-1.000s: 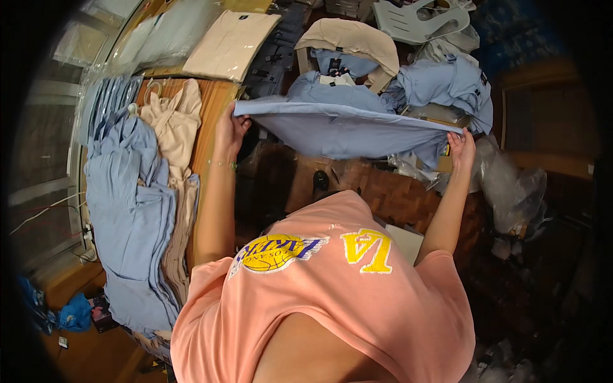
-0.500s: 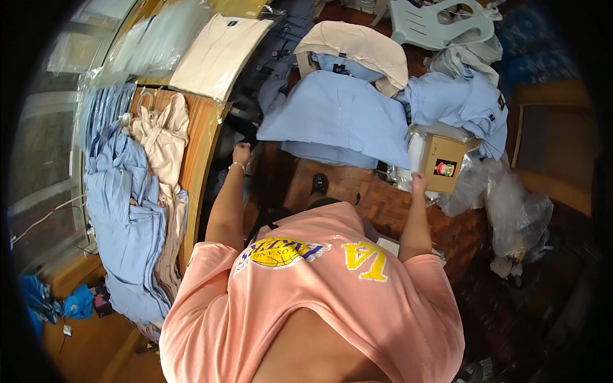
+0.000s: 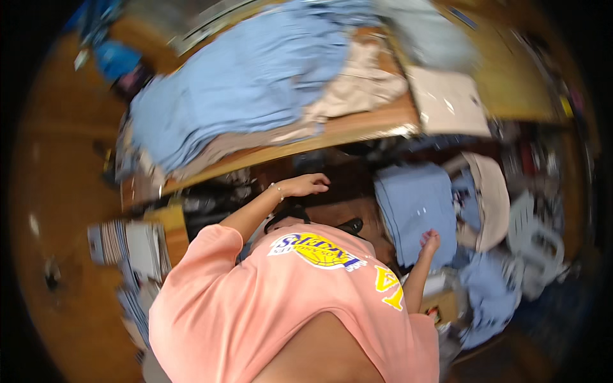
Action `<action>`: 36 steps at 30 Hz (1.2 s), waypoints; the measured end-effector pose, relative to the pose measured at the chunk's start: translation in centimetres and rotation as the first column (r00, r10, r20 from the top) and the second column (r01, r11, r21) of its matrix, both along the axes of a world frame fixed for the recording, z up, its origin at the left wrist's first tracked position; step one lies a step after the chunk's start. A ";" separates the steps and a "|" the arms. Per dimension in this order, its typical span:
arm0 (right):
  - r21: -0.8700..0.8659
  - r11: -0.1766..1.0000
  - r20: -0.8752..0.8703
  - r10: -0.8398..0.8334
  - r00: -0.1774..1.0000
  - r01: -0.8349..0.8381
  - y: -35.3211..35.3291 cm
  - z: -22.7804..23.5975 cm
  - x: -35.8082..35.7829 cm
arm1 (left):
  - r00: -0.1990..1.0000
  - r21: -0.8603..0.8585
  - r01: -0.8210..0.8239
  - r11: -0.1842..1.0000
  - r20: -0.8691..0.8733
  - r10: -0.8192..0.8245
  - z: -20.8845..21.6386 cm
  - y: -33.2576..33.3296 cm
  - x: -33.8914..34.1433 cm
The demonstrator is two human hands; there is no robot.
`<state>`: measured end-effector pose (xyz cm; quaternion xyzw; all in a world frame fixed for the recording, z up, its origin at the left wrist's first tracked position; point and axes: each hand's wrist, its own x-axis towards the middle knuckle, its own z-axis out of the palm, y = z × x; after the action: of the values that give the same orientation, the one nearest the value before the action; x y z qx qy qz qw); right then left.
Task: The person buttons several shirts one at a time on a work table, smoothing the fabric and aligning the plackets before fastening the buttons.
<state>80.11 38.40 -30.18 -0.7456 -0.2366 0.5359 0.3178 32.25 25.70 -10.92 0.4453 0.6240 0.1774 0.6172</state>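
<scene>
Garments (image 3: 249,76) lay on bench (image 3: 386,116) beyond fingers of left hand (image 3: 303,186), blue cloth (image 3: 412,201) by those of right hand (image 3: 430,242), contact unclear; both empty, loosely curled.

The light blue garment (image 3: 415,201) lies spread out and roughly rectangular, its upper face broad and mostly smooth. Along its left side, at least 2 layered edges of the same blue cloth run close together, slightly staggered. A few small white specks show near its middle; blur hides any seams. It sits right of centre, just beside the beige garment (image 3: 491,201), with the bench (image 3: 383,118) beyond its upper edge and the cardboard box (image 3: 446,308) near its lower edge. The right hand (image 3: 431,240) overlaps its lower right part in view; whether they touch cannot be told. What supports it is hidden.
</scene>
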 end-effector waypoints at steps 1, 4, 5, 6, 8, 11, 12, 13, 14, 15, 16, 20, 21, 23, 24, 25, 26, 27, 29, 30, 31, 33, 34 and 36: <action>0.124 0.989 -0.014 0.081 0.997 -0.078 2.6 2.8 -4.0 | 0.996 -0.002 -0.016 1.000 0.089 0.016 3.4 -1.0 -0.9; 0.547 0.782 -0.021 0.371 0.928 -0.300 6.5 16.1 -19.0 | 0.946 0.112 -0.129 0.985 0.310 0.089 12.3 -5.6 -6.1; 0.668 0.677 -0.047 0.451 0.891 -0.307 6.1 20.5 -24.1 | 0.929 0.188 -0.240 0.952 0.329 0.169 14.4 -7.7 -8.3; 0.725 0.578 0.006 0.539 0.842 -0.375 5.5 23.4 -27.9 | 0.919 0.332 -0.364 0.870 0.280 0.277 16.3 -9.6 -10.4; 0.801 0.371 0.113 0.677 0.727 -0.470 3.1 27.8 -35.5 | 0.806 0.510 -0.536 0.673 0.071 0.588 18.2 -12.4 -15.5; 0.706 -0.119 0.531 0.741 0.410 -0.698 -1.7 30.2 -45.4 | 0.571 0.711 -0.312 0.630 -0.390 0.722 17.2 -17.4 -24.2; 0.661 -0.234 0.678 0.592 0.435 -0.713 -2.7 30.3 -48.3 | 0.363 0.717 -0.035 0.696 -0.639 0.678 16.3 -19.5 -26.4; 0.587 -0.337 0.794 0.414 0.444 -0.736 -3.3 30.0 -50.4 | 0.302 0.709 -0.031 0.704 -0.665 0.683 15.6 -20.9 -27.7; 0.579 -0.315 0.797 0.412 0.442 -0.752 -3.2 29.3 -51.4 | 0.237 0.704 -0.024 0.709 -0.685 0.689 15.2 -22.0 -28.7; 0.571 -0.291 0.799 0.409 0.440 -0.767 -2.8 28.1 -51.9 | 0.172 0.700 -0.017 0.714 -0.702 0.691 14.7 -22.6 -29.7; 0.563 -0.275 0.801 0.411 0.434 -0.779 -2.5 27.4 -52.3 | 0.220 0.726 -0.018 0.687 -0.668 0.711 13.7 -23.1 -31.0; 0.554 -0.091 0.702 0.586 0.405 -0.828 -1.9 27.3 -53.2 | 0.372 0.762 -0.120 0.637 -0.560 0.740 12.7 -24.5 -33.6; 0.548 -0.118 0.731 0.549 0.405 -0.828 -2.2 27.4 -53.5 | 0.409 0.756 -0.162 0.634 -0.533 0.741 12.9 -24.5 -34.0; 0.527 -0.174 0.784 0.476 0.398 -0.832 -2.7 27.6 -53.6 | 0.505 0.666 -0.404 0.627 -0.409 0.760 13.3 -25.1 -35.0; 0.511 -0.198 0.809 0.439 0.391 -0.836 -2.8 27.8 -53.8 | 0.538 0.597 -0.513 0.617 -0.337 0.773 13.2 -25.2 -35.4; 0.461 -0.214 0.839 0.420 0.345 -0.861 -2.7 28.0 -54.0 | 0.521 0.647 -0.541 0.538 -0.245 0.818 13.1 -25.3 -35.8; 0.410 -0.230 0.867 0.398 0.299 -0.882 -2.6 28.3 -54.0 | 0.500 0.689 -0.566 0.453 -0.150 0.853 13.0 -25.3 -36.2; 0.358 -0.246 0.892 0.375 0.253 -0.901 -2.5 28.7 -53.8 | 0.477 0.723 -0.588 0.363 -0.052 0.877 13.0 -25.4 -36.2; 0.421 -0.187 0.812 0.515 0.276 -0.888 -1.2 30.0 -52.6 | 0.394 0.746 -0.574 0.336 -0.108 0.913 15.6 -24.8 -35.1; 0.441 -0.193 0.822 0.479 0.308 -0.877 -0.5 31.4 -51.7 | 0.370 0.771 -0.552 0.318 -0.115 0.922 16.7 -24.6 -34.3; 0.460 -0.200 0.829 0.445 0.338 -0.865 0.1 33.3 -50.6 | 0.343 0.793 -0.530 0.301 -0.124 0.931 17.7 -24.4 -33.2; 0.321 -0.220 0.919 0.308 0.247 -0.921 0.6 37.8 -48.3 | 0.494 0.746 -0.482 0.460 -0.203 0.845 19.7 -24.3 -30.9; 0.243 -0.216 0.923 0.350 0.157 -0.946 1.3 39.2 -46.9 | 0.582 0.702 -0.439 0.561 -0.253 0.773 20.2 -24.4 -30.1; 0.085 -0.178 0.906 0.424 0.002 -0.980 2.6 39.9 -44.6 | 0.792 0.479 -0.339 0.810 -0.320 0.520 19.5 -24.1 -28.5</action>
<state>35.48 41.04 9.74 -0.2972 -0.9374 0.1581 0.0894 3.73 1.58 8.56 0.4317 0.7825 0.3341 0.2994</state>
